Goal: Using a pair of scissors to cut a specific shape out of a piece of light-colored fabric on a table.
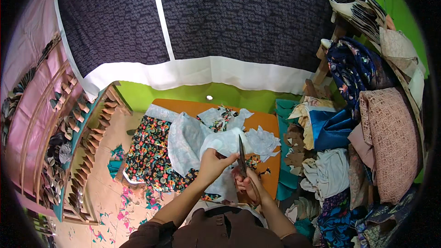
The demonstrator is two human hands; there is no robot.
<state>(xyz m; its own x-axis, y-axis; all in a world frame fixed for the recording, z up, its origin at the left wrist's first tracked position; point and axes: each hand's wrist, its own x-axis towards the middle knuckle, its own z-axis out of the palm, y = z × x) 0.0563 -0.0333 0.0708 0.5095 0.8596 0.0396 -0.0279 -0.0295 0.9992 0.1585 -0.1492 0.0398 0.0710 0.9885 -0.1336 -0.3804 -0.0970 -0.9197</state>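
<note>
My left hand (pixel 212 164) pinches the edge of a floral fabric, its pale underside (pixel 186 140) turned up and bunched. Dark scissors (pixel 242 154) are in my right hand (pixel 248 184), fingers wrapped round the handles. Their blades point away from me, against the right edge of the raised fabric; whether they are parted I cannot tell. My left thumb reaches close to the blades. The fabric's black side with bright flowers (pixel 149 154) hangs over the table's left side. Pale cut pieces (pixel 262 142) lie right of the scissors.
Beneath the fabric is an orange table (pixel 271 125). Folded and heaped cloths (pixel 328 170) crowd the right side. A rack of wooden shoe lasts (pixel 94 140) stands left. Colourful scraps (pixel 126 197) litter the floor. A dark curtain with white borders (pixel 239 71) hangs behind.
</note>
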